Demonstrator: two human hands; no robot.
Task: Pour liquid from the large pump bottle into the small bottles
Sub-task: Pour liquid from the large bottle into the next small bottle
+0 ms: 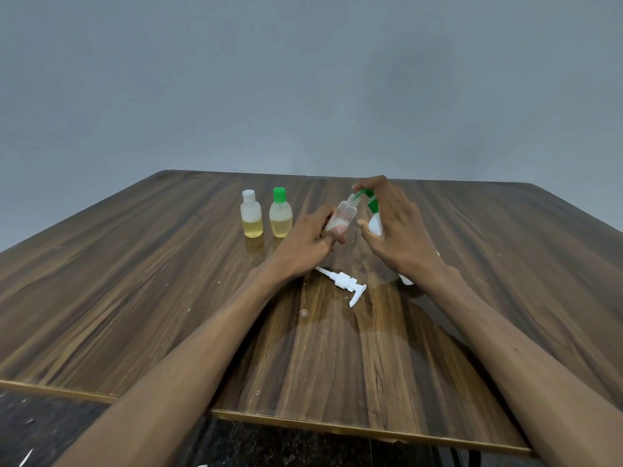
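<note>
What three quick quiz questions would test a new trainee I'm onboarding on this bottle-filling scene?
1. True or false: the white pump head lies loose on the table.
2. Which hand holds the tilted clear small bottle?
3. What colour is the cap of the right-hand one of the two standing bottles?

Key: 1 true. 2 the left hand. 3 green.

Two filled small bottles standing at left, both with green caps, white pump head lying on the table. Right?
Not quite. In the head view only one standing small bottle has a green cap; the other has a white cap. The white pump head does lie on the table.
</note>
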